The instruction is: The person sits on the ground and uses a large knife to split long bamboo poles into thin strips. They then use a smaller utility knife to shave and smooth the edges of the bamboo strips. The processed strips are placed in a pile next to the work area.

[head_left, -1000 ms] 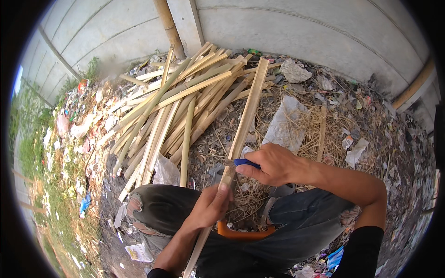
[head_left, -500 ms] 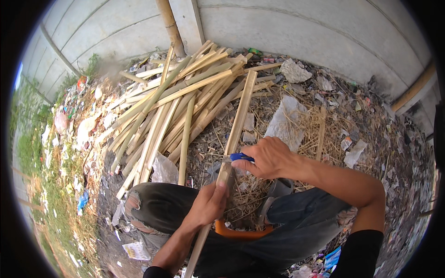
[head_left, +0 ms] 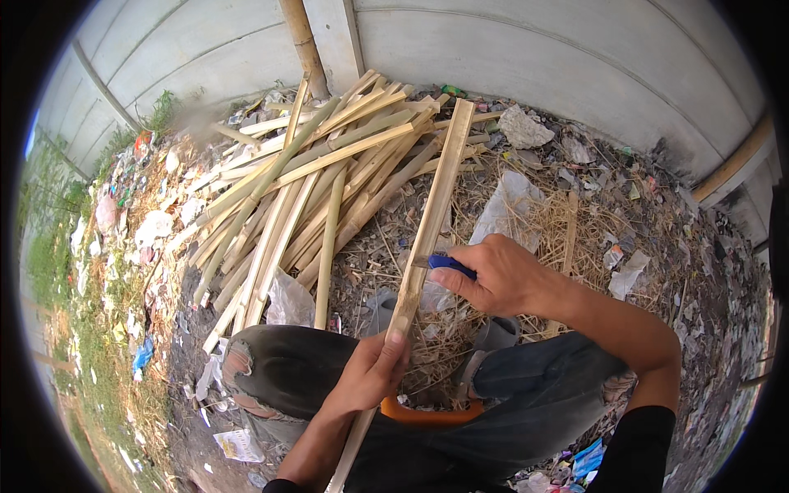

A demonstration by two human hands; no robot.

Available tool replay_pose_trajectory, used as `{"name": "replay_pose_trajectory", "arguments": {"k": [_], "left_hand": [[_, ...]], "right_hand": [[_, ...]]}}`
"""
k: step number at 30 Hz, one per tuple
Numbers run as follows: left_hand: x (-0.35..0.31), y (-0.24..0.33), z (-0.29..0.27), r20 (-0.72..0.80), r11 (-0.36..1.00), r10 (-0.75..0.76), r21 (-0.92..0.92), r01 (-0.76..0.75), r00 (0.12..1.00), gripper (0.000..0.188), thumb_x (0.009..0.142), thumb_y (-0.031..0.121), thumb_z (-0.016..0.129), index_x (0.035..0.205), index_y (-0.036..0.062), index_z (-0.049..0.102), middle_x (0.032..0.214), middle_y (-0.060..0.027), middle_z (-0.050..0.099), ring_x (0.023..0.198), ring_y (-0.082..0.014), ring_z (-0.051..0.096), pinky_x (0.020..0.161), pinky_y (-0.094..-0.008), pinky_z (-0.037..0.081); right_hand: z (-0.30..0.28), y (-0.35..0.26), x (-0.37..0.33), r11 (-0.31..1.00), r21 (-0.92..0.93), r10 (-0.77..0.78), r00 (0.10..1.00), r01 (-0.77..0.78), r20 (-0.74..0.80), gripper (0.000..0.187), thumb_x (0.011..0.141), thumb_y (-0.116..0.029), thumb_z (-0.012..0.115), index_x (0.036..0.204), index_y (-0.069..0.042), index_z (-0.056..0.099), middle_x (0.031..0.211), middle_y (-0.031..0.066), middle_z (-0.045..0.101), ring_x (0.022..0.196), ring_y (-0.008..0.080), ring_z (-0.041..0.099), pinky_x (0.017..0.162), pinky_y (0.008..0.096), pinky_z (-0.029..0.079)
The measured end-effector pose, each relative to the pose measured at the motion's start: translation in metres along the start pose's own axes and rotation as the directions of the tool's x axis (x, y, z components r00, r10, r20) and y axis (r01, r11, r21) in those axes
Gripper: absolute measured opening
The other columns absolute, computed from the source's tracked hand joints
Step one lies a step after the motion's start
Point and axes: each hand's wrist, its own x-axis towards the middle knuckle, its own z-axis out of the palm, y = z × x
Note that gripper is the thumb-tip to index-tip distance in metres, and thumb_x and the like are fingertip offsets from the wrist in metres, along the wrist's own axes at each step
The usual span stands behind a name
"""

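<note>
A long split bamboo strip (head_left: 439,193) slants from between my legs up toward the wall, its pale inner face showing. My left hand (head_left: 374,371) is wrapped around its lower part, thumb on top, just above my thigh. In my closed right hand (head_left: 500,275) is a blue-handled utility knife (head_left: 450,264). The knife's blade end rests against the strip, a little above my left hand. Its far edge is hidden by the strip.
A heap of split bamboo strips (head_left: 329,177) lies ahead to the left. Behind it stand a concrete panel wall (head_left: 526,45) and a bamboo pole (head_left: 302,41). A rock (head_left: 524,127), dry straw and scattered litter cover the ground. Something orange (head_left: 431,415) shows between my legs.
The bamboo strip's far end has shifted up and to the right. My right hand and the knife have moved slightly up and right with it; my left hand keeps its grip.
</note>
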Motion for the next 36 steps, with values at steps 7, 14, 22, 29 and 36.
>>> {"name": "replay_pose_trajectory", "arguments": {"k": [7, 14, 22, 29, 36], "left_hand": [[0.002, 0.000, -0.006, -0.071, 0.998, 0.053, 0.020, -0.052, 0.996, 0.049, 0.110, 0.050, 0.040, 0.088, 0.0078, 0.050, 0.056, 0.0039, 0.037, 0.044, -0.0060, 0.035, 0.042, -0.0246, 0.029], [-0.010, -0.019, 0.001, 0.050, 0.990, -0.139, 0.000, 0.139, 0.989, 0.054, 0.111, 0.048, 0.038, 0.079, 0.0073, 0.051, 0.061, 0.0029, 0.044, 0.053, -0.0078, 0.040, 0.049, -0.0264, 0.034], [0.001, -0.018, -0.002, -0.034, 0.994, -0.088, 0.056, 0.090, 0.995, 0.052, 0.111, 0.045, 0.040, 0.081, 0.0052, 0.053, 0.062, 0.0021, 0.047, 0.054, -0.0074, 0.043, 0.049, -0.0275, 0.036], [0.006, -0.013, -0.004, -0.106, 0.984, -0.053, 0.161, 0.070, 0.993, 0.046, 0.113, 0.041, 0.038, 0.084, 0.0073, 0.051, 0.062, 0.0051, 0.043, 0.053, -0.0038, 0.040, 0.049, -0.0232, 0.034], [0.006, -0.027, -0.001, -0.017, 0.988, -0.032, 0.151, 0.034, 0.999, 0.048, 0.112, 0.041, 0.039, 0.085, 0.0037, 0.054, 0.063, 0.0010, 0.048, 0.056, -0.0075, 0.045, 0.052, -0.0277, 0.039]], "right_hand": [[0.027, -0.012, 0.008, 0.999, -0.018, -0.032, 0.991, 0.035, 0.133, 0.057, 0.102, -0.049, 0.053, 0.078, 0.001, 0.069, 0.068, 0.0251, 0.065, 0.069, 0.0450, 0.068, 0.066, 0.0527, 0.053], [-0.010, 0.052, 0.022, 0.973, -0.011, 0.226, 0.962, -0.231, -0.155, 0.056, 0.104, -0.045, 0.052, 0.079, 0.001, 0.069, 0.063, 0.0237, 0.062, 0.065, 0.0436, 0.066, 0.063, 0.0517, 0.052], [0.040, 0.000, -0.001, 0.999, -0.036, 0.035, 0.986, -0.030, 0.162, 0.057, 0.100, -0.053, 0.054, 0.084, -0.002, 0.072, 0.067, 0.0218, 0.067, 0.070, 0.0444, 0.069, 0.069, 0.0520, 0.055], [0.040, 0.024, 0.015, 0.968, -0.250, -0.031, 0.999, 0.026, -0.016, 0.058, 0.098, -0.058, 0.056, 0.079, -0.006, 0.070, 0.060, 0.0179, 0.064, 0.062, 0.0397, 0.069, 0.060, 0.0489, 0.055], [0.001, 0.069, 0.023, 0.937, -0.265, 0.180, 0.963, -0.230, -0.200, 0.061, 0.099, -0.060, 0.053, 0.078, -0.005, 0.070, 0.061, 0.0174, 0.064, 0.062, 0.0382, 0.067, 0.060, 0.0497, 0.052]]}}
